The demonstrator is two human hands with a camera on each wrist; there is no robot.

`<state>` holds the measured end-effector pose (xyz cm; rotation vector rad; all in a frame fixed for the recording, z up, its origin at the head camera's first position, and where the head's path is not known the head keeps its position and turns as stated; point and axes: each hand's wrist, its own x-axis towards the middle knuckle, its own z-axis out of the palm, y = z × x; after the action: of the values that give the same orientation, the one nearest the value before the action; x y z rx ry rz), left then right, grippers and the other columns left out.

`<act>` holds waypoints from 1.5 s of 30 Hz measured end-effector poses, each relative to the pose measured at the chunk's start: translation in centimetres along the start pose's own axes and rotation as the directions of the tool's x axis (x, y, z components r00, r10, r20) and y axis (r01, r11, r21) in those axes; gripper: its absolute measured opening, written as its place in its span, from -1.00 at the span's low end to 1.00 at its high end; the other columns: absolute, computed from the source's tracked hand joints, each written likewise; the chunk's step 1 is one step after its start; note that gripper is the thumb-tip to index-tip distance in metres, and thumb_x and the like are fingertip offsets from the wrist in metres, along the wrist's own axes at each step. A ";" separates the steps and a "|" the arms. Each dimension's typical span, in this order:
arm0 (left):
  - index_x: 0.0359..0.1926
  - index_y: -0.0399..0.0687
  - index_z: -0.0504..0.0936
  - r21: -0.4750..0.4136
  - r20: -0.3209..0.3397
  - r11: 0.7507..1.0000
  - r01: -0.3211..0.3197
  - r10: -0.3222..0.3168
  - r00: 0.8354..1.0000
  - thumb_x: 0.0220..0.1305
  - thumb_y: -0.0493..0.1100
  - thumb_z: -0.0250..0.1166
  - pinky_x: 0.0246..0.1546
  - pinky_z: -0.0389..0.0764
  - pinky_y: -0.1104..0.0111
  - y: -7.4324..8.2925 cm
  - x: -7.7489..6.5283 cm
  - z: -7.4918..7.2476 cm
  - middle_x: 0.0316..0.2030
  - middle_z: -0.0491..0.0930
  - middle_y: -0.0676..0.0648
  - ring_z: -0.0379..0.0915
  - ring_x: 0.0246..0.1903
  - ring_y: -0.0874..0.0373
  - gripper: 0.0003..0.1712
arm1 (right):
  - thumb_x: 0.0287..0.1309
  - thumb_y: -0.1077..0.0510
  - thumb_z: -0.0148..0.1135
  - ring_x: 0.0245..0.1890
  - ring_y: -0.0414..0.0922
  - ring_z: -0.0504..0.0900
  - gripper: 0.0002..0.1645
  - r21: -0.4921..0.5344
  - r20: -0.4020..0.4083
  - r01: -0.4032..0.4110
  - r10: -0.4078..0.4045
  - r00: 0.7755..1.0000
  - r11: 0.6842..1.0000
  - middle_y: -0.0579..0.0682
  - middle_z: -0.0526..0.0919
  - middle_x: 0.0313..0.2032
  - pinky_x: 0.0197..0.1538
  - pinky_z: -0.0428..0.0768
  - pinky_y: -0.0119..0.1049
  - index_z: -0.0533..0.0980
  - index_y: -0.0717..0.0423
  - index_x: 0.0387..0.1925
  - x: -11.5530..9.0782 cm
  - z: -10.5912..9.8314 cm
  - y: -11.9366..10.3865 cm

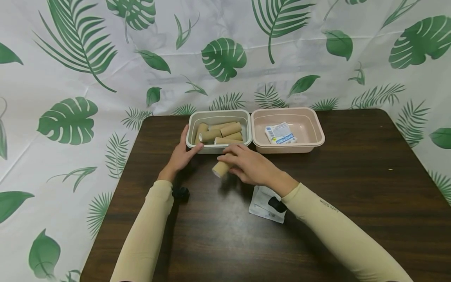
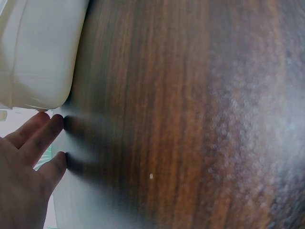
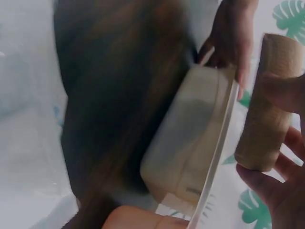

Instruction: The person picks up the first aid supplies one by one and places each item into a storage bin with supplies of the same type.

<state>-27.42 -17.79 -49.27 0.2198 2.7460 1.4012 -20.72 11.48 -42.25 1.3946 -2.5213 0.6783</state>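
In the head view my right hand (image 1: 251,166) holds a tan bandage roll (image 1: 221,169) over the table, just in front of the grey-white tub (image 1: 190,147). The right wrist view shows this roll (image 3: 269,102) between thumb and fingers, its surface finely textured. Several similar rolls (image 1: 230,129) lie jumbled inside the tub. My left hand (image 1: 179,156) rests at the tub's front left corner, thumb on the front rim and fingers along the left side. Seen from the left wrist, those fingers (image 2: 40,136) are extended against the tub's wall (image 2: 43,57).
A pink tub (image 1: 310,145) stands right beside the grey-white one, with white and blue packets (image 1: 280,134) in it. Flat white packets (image 1: 262,205) lie on the dark wooden table (image 1: 211,243) under my right wrist. A leaf-patterned sheet (image 1: 225,90) hangs behind.
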 end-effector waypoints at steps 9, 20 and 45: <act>0.53 0.54 -0.31 -0.005 0.000 1.000 0.000 0.000 1.000 0.27 0.34 0.21 0.23 0.24 -0.14 -0.1 -0.1 0.0 0.40 0.20 -0.31 0.24 0.29 -0.24 0.05 | 0.19 0.23 0.36 0.19 0.02 0.37 -0.44 0.004 -0.166 -0.109 0.109 0.980 0.994 0.05 0.45 0.16 0.20 0.40 -0.12 0.50 0.06 0.24 2.7 0.1 2.4; 0.52 0.57 -0.30 -0.006 -0.003 1.000 -0.007 0.007 1.000 0.26 0.34 0.22 0.25 0.22 -0.13 0.0 0.0 0.1 0.41 0.18 -0.30 0.23 0.30 -0.24 0.05 | 0.31 0.14 0.25 0.22 0.06 0.33 -0.48 -0.091 -0.167 -0.391 0.373 0.913 0.916 0.08 0.46 0.16 0.09 0.50 -0.04 0.46 0.02 0.29 5.3 1.5 3.5; 0.50 0.64 -0.30 -0.018 -0.006 1.000 -0.004 0.003 1.000 0.26 0.33 0.23 0.25 0.21 -0.13 0.0 0.1 0.1 0.42 0.16 -0.29 0.22 0.31 -0.23 0.04 | 0.25 0.37 0.06 0.14 0.01 0.41 -0.48 -0.187 -0.013 -0.578 0.586 0.810 0.795 0.03 0.52 0.07 0.05 0.53 -0.07 0.58 -0.07 0.17 6.6 2.1 5.6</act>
<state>-27.49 -17.73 -49.35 0.2203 2.7372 1.4296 -28.86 8.06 -43.41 0.5538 -2.9747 0.4770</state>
